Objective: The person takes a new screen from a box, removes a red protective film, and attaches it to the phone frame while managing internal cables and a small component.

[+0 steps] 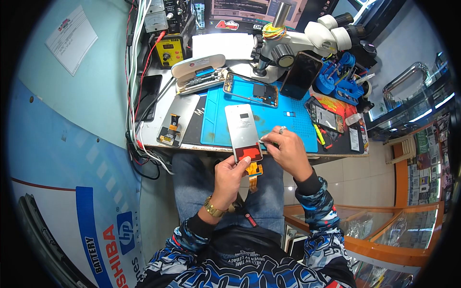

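Head view: smooth silver rectangular panel, amber flex ribbon below; left hand pinching it by the panel's lower end; right hand pinching something thin (kind unclear) beside its edge.

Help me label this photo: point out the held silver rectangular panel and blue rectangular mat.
Held silver rectangular panel (244,131), head view: middle of its face.
Blue rectangular mat (270,115), head view: bare middle part.

The display back looks smooth and metallic, the blue mat matt and rubbery, the wristwatch glossy metal.
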Motion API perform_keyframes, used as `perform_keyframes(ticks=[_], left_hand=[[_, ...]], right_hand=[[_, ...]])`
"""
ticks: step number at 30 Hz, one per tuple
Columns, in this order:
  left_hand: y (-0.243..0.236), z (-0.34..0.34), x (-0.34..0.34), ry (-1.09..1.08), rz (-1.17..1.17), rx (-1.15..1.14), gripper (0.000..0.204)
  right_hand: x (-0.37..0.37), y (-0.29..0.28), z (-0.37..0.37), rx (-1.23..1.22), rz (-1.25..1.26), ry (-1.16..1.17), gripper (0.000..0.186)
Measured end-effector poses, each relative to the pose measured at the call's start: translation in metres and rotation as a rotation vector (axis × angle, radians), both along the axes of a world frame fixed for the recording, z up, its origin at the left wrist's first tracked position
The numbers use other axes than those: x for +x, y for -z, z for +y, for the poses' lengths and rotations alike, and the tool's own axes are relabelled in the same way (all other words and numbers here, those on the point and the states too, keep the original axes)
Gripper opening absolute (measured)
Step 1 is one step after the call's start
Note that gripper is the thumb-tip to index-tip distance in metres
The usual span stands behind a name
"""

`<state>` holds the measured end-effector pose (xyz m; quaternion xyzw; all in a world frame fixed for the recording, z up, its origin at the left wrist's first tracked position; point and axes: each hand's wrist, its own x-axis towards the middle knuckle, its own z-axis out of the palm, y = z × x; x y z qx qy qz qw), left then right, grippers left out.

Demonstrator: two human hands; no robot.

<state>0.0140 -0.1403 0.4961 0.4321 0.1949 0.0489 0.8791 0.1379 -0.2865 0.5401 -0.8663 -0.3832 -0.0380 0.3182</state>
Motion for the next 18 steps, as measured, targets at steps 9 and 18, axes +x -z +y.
perform_keyframes(ticks=[9,18], left_hand=[[0.008,0.003,0.0,0.017,-0.036,0.034,0.021],[0.015,0.005,0.001,0.025,-0.011,0.054,0.02]], right_hand=[[0.0,0.001,-0.002,-0.004,0.021,-0.014,0.012],[-0.002,0.001,-0.002,-0.029,0.07,0.058,0.013]])
